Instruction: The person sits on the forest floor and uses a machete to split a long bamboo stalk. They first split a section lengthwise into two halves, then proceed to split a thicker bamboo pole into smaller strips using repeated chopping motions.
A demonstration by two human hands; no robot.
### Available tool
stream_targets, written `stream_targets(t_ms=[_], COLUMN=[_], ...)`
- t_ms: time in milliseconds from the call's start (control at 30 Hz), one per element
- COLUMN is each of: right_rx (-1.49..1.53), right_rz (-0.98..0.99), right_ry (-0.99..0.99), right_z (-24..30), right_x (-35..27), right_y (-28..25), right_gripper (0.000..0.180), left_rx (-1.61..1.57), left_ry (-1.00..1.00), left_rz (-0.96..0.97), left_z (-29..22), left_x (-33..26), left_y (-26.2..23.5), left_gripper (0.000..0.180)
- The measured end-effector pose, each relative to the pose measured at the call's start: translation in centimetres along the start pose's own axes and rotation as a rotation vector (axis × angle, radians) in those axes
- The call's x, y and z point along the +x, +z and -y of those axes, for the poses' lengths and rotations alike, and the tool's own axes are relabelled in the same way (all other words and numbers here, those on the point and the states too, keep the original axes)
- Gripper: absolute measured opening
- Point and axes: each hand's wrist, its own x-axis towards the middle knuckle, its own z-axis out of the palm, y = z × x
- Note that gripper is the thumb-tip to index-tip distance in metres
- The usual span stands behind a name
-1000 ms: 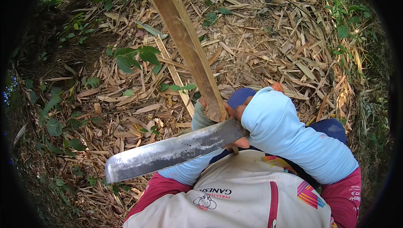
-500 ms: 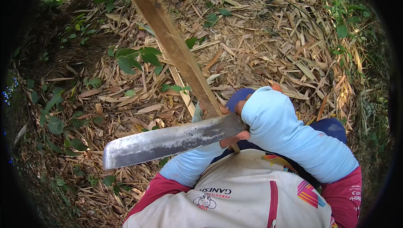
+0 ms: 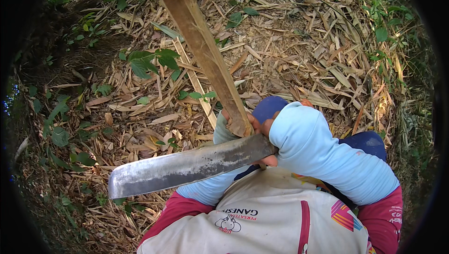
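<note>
My right hand (image 3: 266,127), mostly covered by its pale blue sleeve, is closed at the base of a machete (image 3: 187,166). The handle is hidden; the broad, worn steel blade points left and lies across in front of me. Just behind the blade, my left hand (image 3: 228,116) is wrapped round the lower end of a long, split wooden pole (image 3: 206,50). That pole leans up and away to the far left, its edges rough and fibrous. Its near end meets the blade's upper edge close to my right hand, though I cannot tell whether they touch.
Dry leaves and wood chips (image 3: 318,57) cover the ground. A pale split strip (image 3: 196,83) lies behind the pole. Green leafy plants (image 3: 142,62) grow at the left, and grass (image 3: 393,34) at the right. My dark blue-clad knees (image 3: 365,144) are close to my arms.
The machete's tip has dropped slightly toward me and to the left. The pole's upper part has swung a little to the right; both hands keep their hold.
</note>
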Motion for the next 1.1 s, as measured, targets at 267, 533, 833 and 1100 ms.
stream_targets(t_ms=[267,533,833,1100], right_rx=[-0.002,0.005,0.022,0.025], right_rz=[0.061,0.098,0.163,0.109], right_ry=[0.018,0.009,0.075,0.035], right_z=[-0.3,0.2,-0.1,-0.3], right_x=[0.3,0.4,0.6,0.4], right_y=[0.0,-0.8,-0.5,-0.3], right_gripper=[0.023,0.030,0.035,0.035], left_rx=[-0.058,-0.118,-0.217,-0.408], left_ry=[-0.055,-0.087,-0.174,-0.324], left_rz=[0.007,0.137,0.143,0.052], left_z=[-0.5,-0.2,0.4,1.6], left_x=[-0.3,-0.3,-0.2,-0.6], left_y=[0.3,-1.2,-1.4,-2.0], left_gripper=[0.079,0.066,0.056,0.054])
